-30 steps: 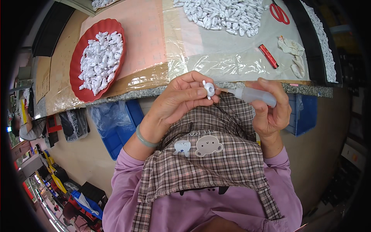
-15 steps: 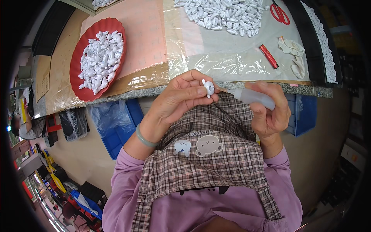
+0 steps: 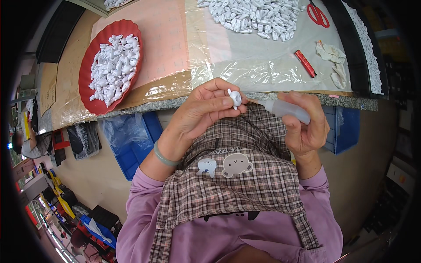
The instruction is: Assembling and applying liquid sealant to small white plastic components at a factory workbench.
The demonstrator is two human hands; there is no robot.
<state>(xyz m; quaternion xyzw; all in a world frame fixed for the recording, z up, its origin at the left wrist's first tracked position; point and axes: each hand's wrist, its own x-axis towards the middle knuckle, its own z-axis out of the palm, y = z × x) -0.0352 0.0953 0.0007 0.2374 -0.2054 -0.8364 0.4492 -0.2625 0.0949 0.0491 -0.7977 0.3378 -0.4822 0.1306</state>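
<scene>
Between the thumb and fingers of my left hand (image 3: 204,105) is a small white plastic figure part (image 3: 235,98) with a rounded body and little protruding limbs. My right hand (image 3: 309,125) grips a translucent squeeze bottle (image 3: 287,110), tilted so its thin nozzle points left at the white part. A small gap seems to lie between the nozzle tip and the part. Both hands are over my lap, just in front of the table edge. Ahead to the left, a red scalloped tray (image 3: 84,83) holds a heap of similar white parts (image 3: 115,68).
A pile of small white pieces (image 3: 256,17) lies at the table's far side. Red-handled scissors (image 3: 319,16), a red tube (image 3: 305,63) and crumpled tissue (image 3: 332,55) are at the right, beside a black tray (image 3: 351,48) of white pieces. Blue bins (image 3: 131,153) stand below the table.
The white part has turned slightly and shifted a little left in my left hand. The bottle's nozzle has drawn back slightly from it.
</scene>
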